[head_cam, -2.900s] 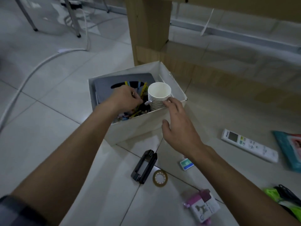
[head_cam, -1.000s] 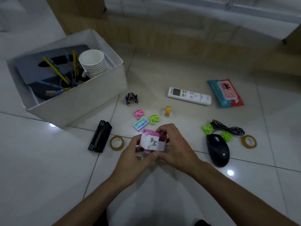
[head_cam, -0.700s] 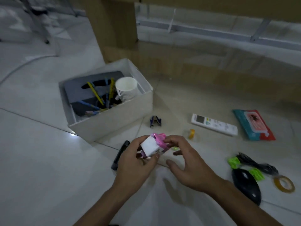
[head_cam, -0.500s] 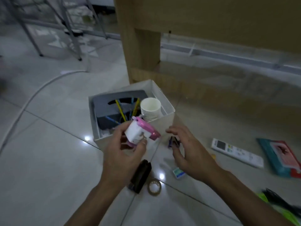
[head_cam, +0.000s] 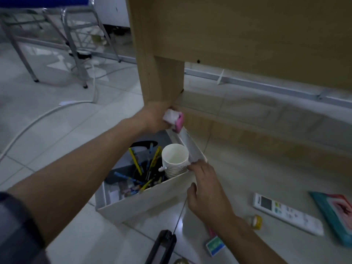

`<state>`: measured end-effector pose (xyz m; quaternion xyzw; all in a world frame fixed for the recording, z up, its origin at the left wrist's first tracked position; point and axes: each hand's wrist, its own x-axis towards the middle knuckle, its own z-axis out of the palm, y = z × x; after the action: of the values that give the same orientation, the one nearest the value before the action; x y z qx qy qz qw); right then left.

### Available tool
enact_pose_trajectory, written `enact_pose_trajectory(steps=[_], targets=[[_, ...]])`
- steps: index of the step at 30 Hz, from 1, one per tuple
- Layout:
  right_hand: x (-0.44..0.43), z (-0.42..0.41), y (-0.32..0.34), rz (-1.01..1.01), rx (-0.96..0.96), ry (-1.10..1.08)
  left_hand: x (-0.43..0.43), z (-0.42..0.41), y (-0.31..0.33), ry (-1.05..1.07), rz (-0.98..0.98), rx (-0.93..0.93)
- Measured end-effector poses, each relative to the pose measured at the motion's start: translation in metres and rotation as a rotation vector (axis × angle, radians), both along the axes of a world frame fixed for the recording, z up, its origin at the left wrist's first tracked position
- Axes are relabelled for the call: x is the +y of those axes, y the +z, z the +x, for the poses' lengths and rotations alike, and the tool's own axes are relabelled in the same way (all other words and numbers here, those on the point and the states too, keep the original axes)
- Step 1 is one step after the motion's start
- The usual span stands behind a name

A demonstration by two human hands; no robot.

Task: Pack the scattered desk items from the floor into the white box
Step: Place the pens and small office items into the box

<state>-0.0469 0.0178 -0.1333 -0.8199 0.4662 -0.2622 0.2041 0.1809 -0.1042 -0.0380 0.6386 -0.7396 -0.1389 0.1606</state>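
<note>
Left hand (head_cam: 154, 117) gripping a boxy white-and-pink sharpener (head_cam: 174, 119), white cardboard box (head_cam: 152, 199) below it, right hand (head_cam: 206, 191) loosely spread on the box corner beside stacked ribbed paper cups (head_cam: 175, 161)

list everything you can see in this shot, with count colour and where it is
white box: 1, white, on the floor by the desk leg
paper cups: 1 stack, white, inside the box at its right side
pens and pencils: several, yellow and blue, inside the box
pink and white item: 1, held above the box's far corner
remote control: 1, white, floor right of the box
wipes packet: 1, teal and red, far right floor
small card box: 1, green and blue, floor
black tool: 1, floor at bottom edge
desk: 1, light wood, behind
left hand: gripping the pink item
right hand: on the box's right wall
</note>
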Motion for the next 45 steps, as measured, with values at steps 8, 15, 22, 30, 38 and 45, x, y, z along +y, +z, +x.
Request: enact_pose_trajectory(steps=[8, 15, 22, 30, 38, 45], targets=[[-0.011, -0.004, -0.003, -0.006, -0.032, 0.025, -0.054, 0.003, -0.050, -0.211, 0.064, -0.150], [-0.015, -0.005, -0.007, 0.016, -0.041, 0.028, -0.057, 0.006, -0.071, -0.160, -0.052, -0.067], [-0.013, -0.005, -0.011, 0.033, -0.055, 0.029, -0.035, -0.002, -0.058, -0.113, 0.132, 0.008], [-0.014, -0.004, -0.012, 0.029, -0.044, 0.042, -0.034, -0.016, -0.059, -0.080, 0.013, -0.146], [-0.021, -0.002, -0.012, 0.005, -0.086, 0.059, -0.041, -0.018, -0.048, 0.030, 0.084, -0.296], [-0.024, -0.009, -0.006, 0.074, -0.113, 0.097, 0.035, -0.057, 0.002, 0.300, -0.284, 0.042]])
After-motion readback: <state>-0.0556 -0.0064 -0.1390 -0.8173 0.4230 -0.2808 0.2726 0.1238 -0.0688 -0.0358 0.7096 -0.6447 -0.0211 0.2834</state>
